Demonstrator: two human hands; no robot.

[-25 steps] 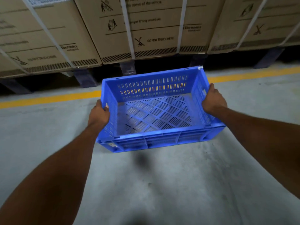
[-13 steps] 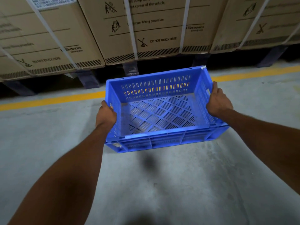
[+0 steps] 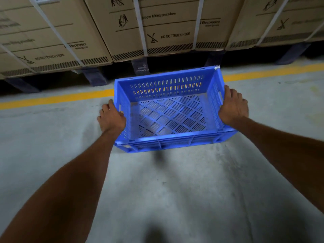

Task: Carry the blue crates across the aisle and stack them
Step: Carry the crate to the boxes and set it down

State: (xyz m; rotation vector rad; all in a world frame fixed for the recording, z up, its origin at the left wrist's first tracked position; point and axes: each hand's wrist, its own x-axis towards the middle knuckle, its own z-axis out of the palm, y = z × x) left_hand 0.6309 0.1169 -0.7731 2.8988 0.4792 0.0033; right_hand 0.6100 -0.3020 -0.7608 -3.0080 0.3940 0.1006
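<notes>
An empty blue slotted crate (image 3: pixel 175 142) hangs level just above the concrete floor, its far edge close to the yellow line. My left hand (image 3: pixel 112 118) grips the crate's left side wall at its handle slot. My right hand (image 3: pixel 233 109) grips the right side wall the same way. Both arms are stretched forward and down. A dark shadow lies on the floor under the crate's near edge. No other blue crate is in view.
A yellow floor line (image 3: pixel 57 99) runs left to right across the grey concrete floor (image 3: pixel 157 199). Behind it stand large strapped cardboard boxes (image 3: pixel 166 27) on dark pallet feet (image 3: pixel 140 67).
The crate has moved forward toward the yellow line and lower to the floor, both hands still on its sides. The boxes look closer.
</notes>
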